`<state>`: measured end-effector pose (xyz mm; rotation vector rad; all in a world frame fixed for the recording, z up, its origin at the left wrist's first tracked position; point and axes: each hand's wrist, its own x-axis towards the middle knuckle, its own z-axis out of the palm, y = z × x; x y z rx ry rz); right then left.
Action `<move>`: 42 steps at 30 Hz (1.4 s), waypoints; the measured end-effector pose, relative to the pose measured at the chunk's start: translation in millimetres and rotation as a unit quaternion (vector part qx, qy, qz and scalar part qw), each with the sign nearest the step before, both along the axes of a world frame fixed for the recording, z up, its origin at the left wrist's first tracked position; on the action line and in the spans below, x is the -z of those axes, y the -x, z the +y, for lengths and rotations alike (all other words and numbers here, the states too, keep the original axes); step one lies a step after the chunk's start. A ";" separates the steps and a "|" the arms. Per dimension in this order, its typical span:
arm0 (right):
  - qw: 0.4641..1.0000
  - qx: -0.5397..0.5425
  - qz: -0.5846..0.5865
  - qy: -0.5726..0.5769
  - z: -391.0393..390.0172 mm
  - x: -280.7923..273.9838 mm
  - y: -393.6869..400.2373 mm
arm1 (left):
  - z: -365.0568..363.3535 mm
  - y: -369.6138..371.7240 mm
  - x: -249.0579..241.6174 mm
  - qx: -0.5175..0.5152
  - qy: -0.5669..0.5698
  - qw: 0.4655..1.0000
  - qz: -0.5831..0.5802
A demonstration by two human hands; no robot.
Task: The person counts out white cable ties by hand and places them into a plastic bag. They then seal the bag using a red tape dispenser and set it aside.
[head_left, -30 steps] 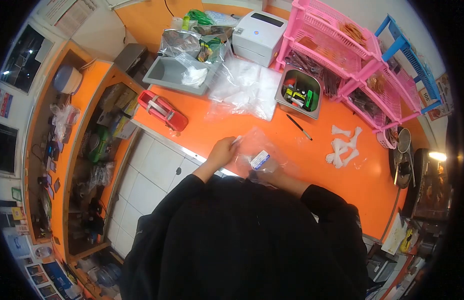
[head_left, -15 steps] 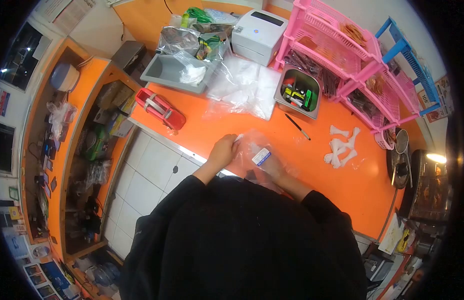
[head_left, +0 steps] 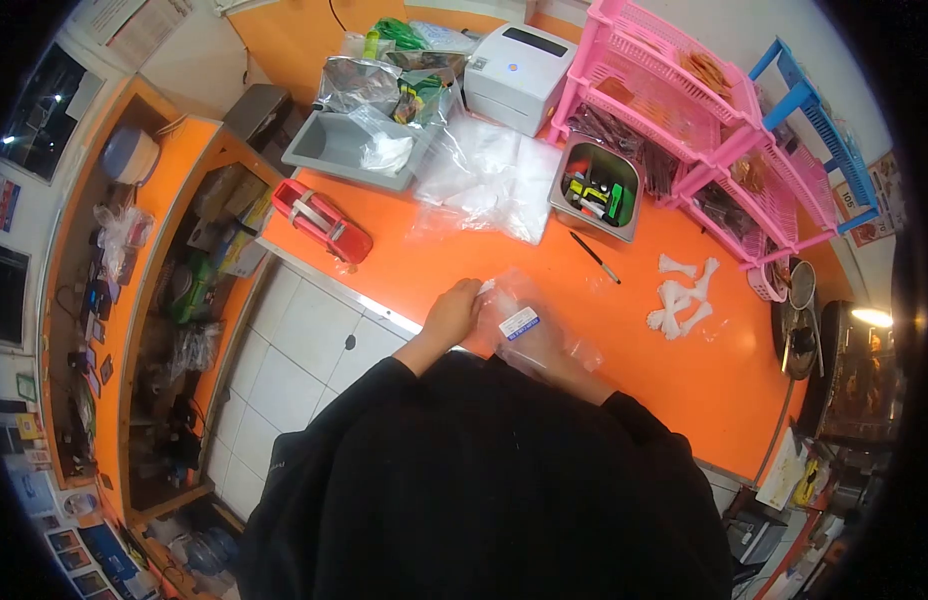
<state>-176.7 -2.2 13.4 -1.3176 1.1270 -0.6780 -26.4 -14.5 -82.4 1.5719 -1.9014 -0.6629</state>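
Clear labelled bag (head_left: 521, 322) mid-frame, over bench (head_left: 674, 395). Left hand (head_left: 451, 315) pinches its edge, likely to steady it around right hand (head_left: 546, 352), seen through plastic; whether that one grips anything, can't tell.

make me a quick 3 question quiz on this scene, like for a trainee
1. Multiple choice: what does the left hand grip?
a) the gray tray
b) the clear labelled bag
c) the pink rack

2. True or false: the black pen lies outside the metal container.

3. Fill in the blank: the red holder rests on a counter whose top is ____ in colour.

Key: 1. b; 2. true; 3. orange
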 end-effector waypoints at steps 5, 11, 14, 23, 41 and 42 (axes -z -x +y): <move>0.999 0.006 -0.004 -0.032 2.3 -10.4 0.1 | 0.8 0.2 -1.3 -0.013 0.009 1.000 -0.025; 0.995 -0.080 0.065 0.007 -12.4 93.4 49.3 | -5.4 -11.4 8.2 -0.034 0.028 0.996 -0.076; 0.990 -0.121 -0.023 -0.075 -11.9 94.4 60.8 | -5.1 -11.5 6.6 -0.027 0.046 0.994 -0.093; 0.916 -0.323 0.237 0.032 8.1 30.1 67.0 | -8.4 -27.3 16.5 -0.018 0.063 0.985 -0.159; 0.938 -0.096 0.313 0.115 -43.5 28.9 160.6 | -18.3 -36.1 -35.4 -0.043 0.139 0.986 -0.077; 0.927 -0.109 0.338 0.123 -47.7 9.8 158.4 | -21.3 -33.8 -43.9 -0.051 0.153 0.985 -0.056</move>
